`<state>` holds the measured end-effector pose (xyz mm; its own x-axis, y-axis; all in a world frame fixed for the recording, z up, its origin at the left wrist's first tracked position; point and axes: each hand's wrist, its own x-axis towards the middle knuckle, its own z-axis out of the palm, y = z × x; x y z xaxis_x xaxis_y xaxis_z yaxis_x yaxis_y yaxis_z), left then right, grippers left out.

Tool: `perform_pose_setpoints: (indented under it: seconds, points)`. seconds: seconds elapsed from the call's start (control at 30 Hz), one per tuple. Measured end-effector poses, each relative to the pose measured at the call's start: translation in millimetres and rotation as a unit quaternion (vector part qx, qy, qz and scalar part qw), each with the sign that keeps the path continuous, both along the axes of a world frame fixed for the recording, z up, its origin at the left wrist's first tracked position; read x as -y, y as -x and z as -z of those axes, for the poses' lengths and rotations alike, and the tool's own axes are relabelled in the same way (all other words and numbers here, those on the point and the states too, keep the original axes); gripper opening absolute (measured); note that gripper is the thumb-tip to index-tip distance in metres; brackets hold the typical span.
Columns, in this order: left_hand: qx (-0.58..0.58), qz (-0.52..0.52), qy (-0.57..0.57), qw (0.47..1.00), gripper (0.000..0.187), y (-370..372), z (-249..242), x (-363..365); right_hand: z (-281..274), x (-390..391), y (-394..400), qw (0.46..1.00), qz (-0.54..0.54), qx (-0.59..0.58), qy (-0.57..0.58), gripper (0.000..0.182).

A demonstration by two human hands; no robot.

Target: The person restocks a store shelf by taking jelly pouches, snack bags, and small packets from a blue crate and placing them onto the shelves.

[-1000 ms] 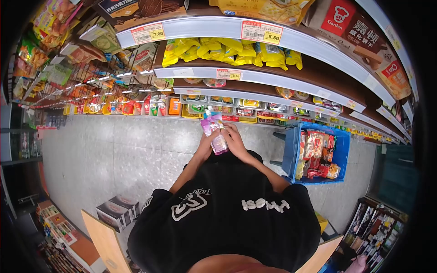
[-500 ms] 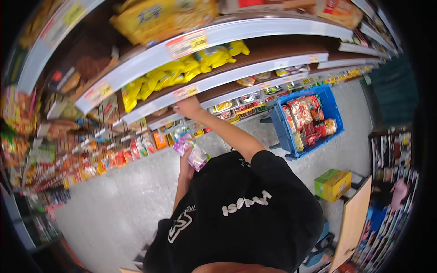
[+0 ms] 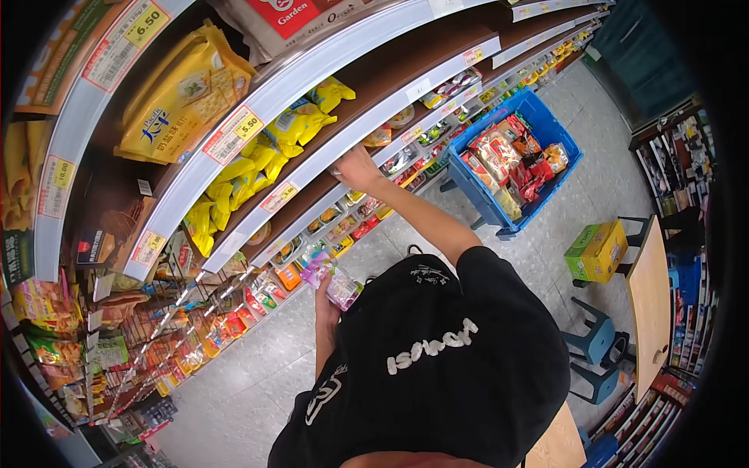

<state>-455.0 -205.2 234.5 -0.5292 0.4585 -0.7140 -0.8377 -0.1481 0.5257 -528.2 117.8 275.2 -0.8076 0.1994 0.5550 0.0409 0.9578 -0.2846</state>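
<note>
My left hand (image 3: 326, 310) is closed around a purple and white packet (image 3: 334, 285), held in front of my chest beside the lower shelves. Its printing is too small to read. My right arm stretches forward, and my right hand (image 3: 358, 169) is at the gap below a brown shelf with a white price rail (image 3: 343, 150). Shelf and hand hide the fingertips, so whether they grip anything does not show. Above and left of that hand, yellow bags (image 3: 285, 134) lie in a row on the shelf. Packed goods (image 3: 343, 226) fill the lowest level beneath it.
A blue crate (image 3: 507, 222) of red and clear snack packs stands to the right on a dark support. Farther right are a yellow-green carton (image 3: 597, 251), a wooden board (image 3: 649, 304) and blue stools (image 3: 594, 335). Hanging packets (image 3: 187, 351) line the left racks; yellow cracker bags (image 3: 187, 93) sit higher.
The view has turned and grown sharper. My right hand has shifted rightward along the shelf, past the price tag it was under. My left hand still holds the purple packet.
</note>
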Motion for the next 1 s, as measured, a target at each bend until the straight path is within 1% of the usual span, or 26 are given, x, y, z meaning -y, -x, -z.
perform_pose_setpoints:
  seconds: [0.03, 0.17, 0.23, 0.3, 0.37, 0.4, 0.43, 0.47, 0.5, 0.53, 0.6, 0.67, 0.7, 0.77, 0.8, 0.9, 0.93, 1.0]
  points:
    - [0.0, 0.0, 0.0, 1.0, 0.037, -1, -5, -3, 1, -1, -2, 1.0, 0.001, 0.01, -0.02, 0.038]
    - [0.004, -0.001, -0.016, 1.0, 0.034, -3, -22, -12, 3, 4, 0, 0.998, 0.009, 0.043, -0.038, 0.041]
    - [0.002, -0.013, -0.025, 1.0, 0.034, -3, -22, -13, 3, 4, -1, 0.995, 0.026, 0.082, -0.052, 0.04]
    - [-0.007, -0.019, -0.035, 0.999, 0.032, -4, -17, -10, 1, 9, 0, 0.992, 0.032, 0.098, -0.069, 0.04]
    - [0.006, -0.043, -0.046, 0.998, 0.032, -5, -10, -7, -18, 27, 1, 0.985, -0.003, 0.169, -0.039, 0.042]
    - [0.02, -0.048, -0.055, 0.997, 0.031, -6, -8, -5, -20, 42, 8, 0.985, -0.024, 0.168, -0.043, 0.042]
    - [0.018, -0.068, -0.055, 0.996, 0.031, -7, -9, -4, -21, 59, 16, 0.988, -0.093, 0.114, -0.042, 0.045]
    - [0.006, -0.06, -0.059, 0.996, 0.032, -9, -10, -2, -23, 76, 24, 0.984, -0.162, 0.059, -0.039, 0.049]
    - [-0.005, -0.051, -0.061, 0.997, 0.033, -11, -11, 0, -24, 97, 33, 0.981, -0.18, 0.058, -0.039, 0.049]
    - [-0.015, -0.046, -0.058, 0.997, 0.034, -12, -9, 4, -26, 120, 43, 0.978, -0.204, 0.05, -0.015, 0.051]
    - [-0.004, -0.063, -0.059, 0.996, 0.036, -16, -11, 13, -30, 161, 59, 0.97, -0.238, 0.044, 0.014, 0.053]
    - [0.013, -0.058, -0.067, 0.996, 0.038, -18, -14, 19, -34, 186, 75, 0.934, -0.248, 0.236, 0.098, 0.054]
    - [0.006, -0.063, -0.068, 0.996, 0.038, -18, -15, 20, -31, 191, 81, 0.935, -0.254, 0.231, 0.094, 0.054]
    - [0.014, -0.106, -0.062, 0.992, 0.037, -23, -16, 28, -13, 202, 93, 0.932, -0.253, 0.253, 0.059, 0.05]
    - [0.026, -0.111, -0.073, 0.991, 0.039, -24, -10, 34, -8, 203, 99, 0.947, -0.246, 0.176, 0.107, 0.048]
    - [0.044, -0.121, -0.088, 0.988, 0.038, -26, 2, 47, -1, 193, 99, 0.965, -0.227, 0.101, 0.087, 0.048]
    - [0.053, -0.13, -0.078, 0.987, 0.037, -27, -6, 48, 2, 185, 94, 0.964, -0.232, 0.103, 0.086, 0.048]
    - [0.061, -0.125, -0.081, 0.987, 0.037, -23, -5, 54, 7, 160, 83, 0.978, -0.19, 0.086, -0.022, 0.048]
